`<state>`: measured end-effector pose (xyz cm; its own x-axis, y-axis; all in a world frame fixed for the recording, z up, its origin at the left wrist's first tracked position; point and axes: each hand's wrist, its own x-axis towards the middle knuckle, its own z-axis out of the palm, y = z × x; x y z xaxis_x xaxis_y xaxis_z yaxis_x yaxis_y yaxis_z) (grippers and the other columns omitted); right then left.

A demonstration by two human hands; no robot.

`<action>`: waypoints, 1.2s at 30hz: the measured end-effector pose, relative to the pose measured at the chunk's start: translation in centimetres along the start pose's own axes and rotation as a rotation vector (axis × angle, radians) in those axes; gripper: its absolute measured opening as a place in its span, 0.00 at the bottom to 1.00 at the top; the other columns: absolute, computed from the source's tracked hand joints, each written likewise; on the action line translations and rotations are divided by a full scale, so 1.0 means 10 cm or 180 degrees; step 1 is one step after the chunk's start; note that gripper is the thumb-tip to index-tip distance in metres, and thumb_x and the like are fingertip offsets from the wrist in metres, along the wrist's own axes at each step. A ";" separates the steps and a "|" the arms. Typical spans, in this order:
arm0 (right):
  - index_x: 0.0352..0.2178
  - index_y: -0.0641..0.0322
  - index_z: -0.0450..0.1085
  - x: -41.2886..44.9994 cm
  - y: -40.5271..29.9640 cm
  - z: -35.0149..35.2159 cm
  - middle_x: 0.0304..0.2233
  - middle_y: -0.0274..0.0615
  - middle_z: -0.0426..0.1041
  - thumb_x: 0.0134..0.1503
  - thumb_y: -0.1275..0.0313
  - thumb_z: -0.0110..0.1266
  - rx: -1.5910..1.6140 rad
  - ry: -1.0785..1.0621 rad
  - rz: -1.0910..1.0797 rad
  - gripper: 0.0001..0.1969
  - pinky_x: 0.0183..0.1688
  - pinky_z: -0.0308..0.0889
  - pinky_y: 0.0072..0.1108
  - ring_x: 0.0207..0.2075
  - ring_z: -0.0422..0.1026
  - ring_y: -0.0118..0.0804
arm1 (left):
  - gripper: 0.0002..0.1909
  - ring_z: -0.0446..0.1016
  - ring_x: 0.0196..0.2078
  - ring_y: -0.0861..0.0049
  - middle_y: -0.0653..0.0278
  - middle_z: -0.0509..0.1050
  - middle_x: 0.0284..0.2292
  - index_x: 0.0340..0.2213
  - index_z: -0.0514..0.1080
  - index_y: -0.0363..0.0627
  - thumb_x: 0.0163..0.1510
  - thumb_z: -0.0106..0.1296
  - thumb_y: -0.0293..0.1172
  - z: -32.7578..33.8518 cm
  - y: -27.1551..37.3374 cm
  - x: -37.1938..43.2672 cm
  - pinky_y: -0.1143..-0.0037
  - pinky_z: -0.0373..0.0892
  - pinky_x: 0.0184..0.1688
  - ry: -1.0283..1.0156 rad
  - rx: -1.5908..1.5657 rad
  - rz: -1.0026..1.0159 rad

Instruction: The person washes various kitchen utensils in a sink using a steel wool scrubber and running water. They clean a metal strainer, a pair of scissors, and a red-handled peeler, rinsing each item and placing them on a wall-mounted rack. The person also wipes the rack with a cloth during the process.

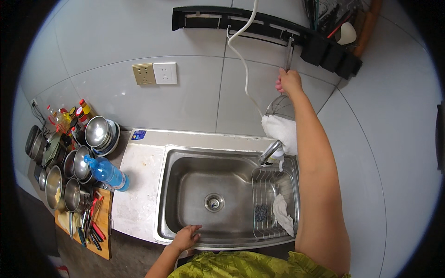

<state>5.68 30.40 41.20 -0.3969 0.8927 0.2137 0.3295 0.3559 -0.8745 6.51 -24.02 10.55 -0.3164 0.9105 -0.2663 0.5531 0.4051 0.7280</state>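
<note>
My right hand (289, 82) is raised at the wall, closed around the handle of a wire strainer (280, 105) whose handle reaches up to a hook on the black wall rack (243, 26). Below it a white towel (280, 132) lies behind the faucet (270, 153), partly hidden by my forearm. My left hand (186, 237) is over the front edge of the stainless steel sink (226, 180), fingers apart, holding nothing. A wire basket (259, 229) on the sink's right side holds a white cloth (283, 214) and a grey scouring pad (261, 212).
A blue pump bottle (109, 173) stands left of the sink. Beside it are steel bowls (97, 131), pots, seasoning bottles and a wooden cutting board (104, 226) with knives. A white hose (246, 69) hangs down the wall; a utensil holder (330, 59) is at upper right.
</note>
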 end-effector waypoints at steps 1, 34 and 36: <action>0.25 0.72 0.67 0.03 0.03 0.00 0.20 0.47 0.72 0.56 0.59 0.47 0.0038 0.0006 0.0043 0.21 0.18 0.68 0.25 0.16 0.72 0.36 | 0.20 0.70 0.42 0.57 0.50 0.70 0.41 0.47 0.66 0.42 0.51 0.50 0.32 0.01 0.00 0.01 0.69 0.67 0.45 0.0013 -0.0007 0.0036; 0.40 0.62 0.64 0.16 -0.52 0.45 0.34 0.42 0.71 0.54 0.82 0.48 0.4888 -0.0167 -0.0776 0.12 0.41 0.71 0.21 0.38 0.72 0.36 | 0.18 0.71 0.40 0.59 0.51 0.71 0.37 0.45 0.67 0.47 0.51 0.49 0.33 0.02 -0.15 -0.13 0.69 0.67 0.44 -0.0065 -0.0290 -0.0111; 0.37 0.63 0.66 0.22 -0.57 0.49 0.33 0.40 0.71 0.53 0.83 0.50 0.5012 0.0154 -0.0651 0.09 0.40 0.72 0.21 0.36 0.72 0.35 | 0.18 0.71 0.40 0.59 0.51 0.71 0.37 0.45 0.67 0.46 0.51 0.50 0.32 0.01 -0.16 -0.15 0.69 0.67 0.44 -0.0062 -0.0220 -0.0066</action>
<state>-1.28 28.94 44.54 -0.2847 0.8862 0.3655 -0.9145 -0.1367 -0.3809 6.15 -26.05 9.77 -0.3117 0.9037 -0.2937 0.4919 0.4179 0.7638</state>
